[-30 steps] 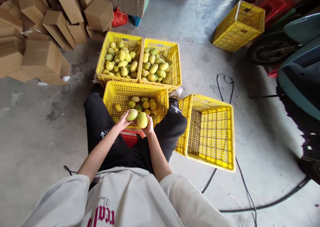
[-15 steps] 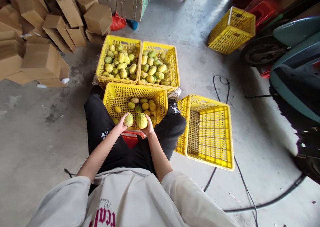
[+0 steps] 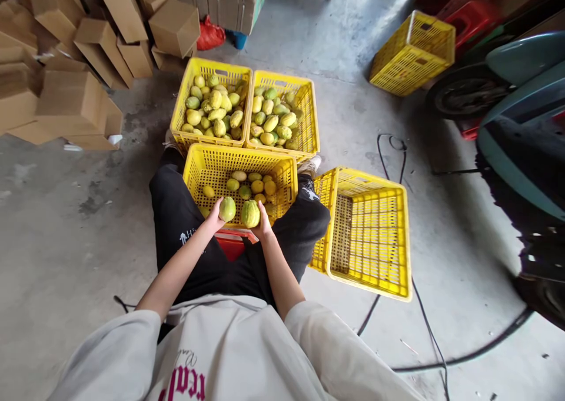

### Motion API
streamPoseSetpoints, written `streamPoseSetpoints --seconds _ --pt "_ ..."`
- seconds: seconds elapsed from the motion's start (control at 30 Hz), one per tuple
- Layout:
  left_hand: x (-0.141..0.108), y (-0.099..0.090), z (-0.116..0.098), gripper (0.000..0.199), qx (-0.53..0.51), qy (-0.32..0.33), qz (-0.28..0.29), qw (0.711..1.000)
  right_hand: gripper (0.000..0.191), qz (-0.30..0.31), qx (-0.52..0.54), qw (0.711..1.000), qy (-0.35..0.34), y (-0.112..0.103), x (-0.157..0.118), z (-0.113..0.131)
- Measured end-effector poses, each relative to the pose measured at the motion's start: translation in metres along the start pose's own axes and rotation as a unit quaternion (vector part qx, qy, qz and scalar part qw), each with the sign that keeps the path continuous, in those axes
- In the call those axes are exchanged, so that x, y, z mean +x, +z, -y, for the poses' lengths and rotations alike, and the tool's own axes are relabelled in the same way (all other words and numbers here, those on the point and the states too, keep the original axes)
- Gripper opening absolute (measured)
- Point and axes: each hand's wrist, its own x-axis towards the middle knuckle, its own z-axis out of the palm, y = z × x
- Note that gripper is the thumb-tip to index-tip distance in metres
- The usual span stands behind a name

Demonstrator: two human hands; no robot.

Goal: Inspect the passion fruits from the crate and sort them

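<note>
My left hand (image 3: 216, 215) is closed around the side of a smooth, rounded yellow-green fruit (image 3: 227, 209) that looks like a small papaya. Close beside it, a second papaya-like fruit (image 3: 251, 214), ridged and yellow-green, is gripped by my right hand (image 3: 263, 222). The two fruits are a small gap apart, above the near edge of a yellow plastic crate (image 3: 200, 165) between my knees. Several yellow and green fruits (image 3: 257, 186) lie inside that crate, mostly toward its right side. My forearms and the held fruits hide part of the near rim.
Two yellow crates, left (image 3: 177, 109) and right (image 3: 311, 115), hold many similar fruits beyond the near one. Another yellow crate (image 3: 375, 230) lies by my right knee, with black cables (image 3: 428, 318) past it. Cardboard boxes (image 3: 73, 100) pile up left; a scooter (image 3: 516, 106) stands right.
Both fruits have turned slightly in my hands; the right one shows its ridges more plainly. My hands keep almost the same place, and the view has shifted a little.
</note>
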Motion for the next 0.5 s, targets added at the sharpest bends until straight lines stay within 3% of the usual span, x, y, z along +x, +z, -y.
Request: streamPoseSetpoints --seconds 0.17,0.3,0.5 --pt "0.0001 -0.0003 0.0020 0.032 0.008 -0.024 0.011 1.000 0.031 0.024 -0.006 1.000 0.015 -0.0054 0.0053 -0.0008" --pt "-0.0034 0.0000 0.0009 0.037 0.017 -0.031 0.032 0.999 0.032 -0.002 0.019 1.000 0.019 -0.0081 0.0069 0.0015" --pt "-0.0058 0.0001 0.0011 0.008 0.001 0.002 0.043 0.999 0.031 -0.013 0.039 0.999 -0.006 -0.0033 0.0042 0.0017"
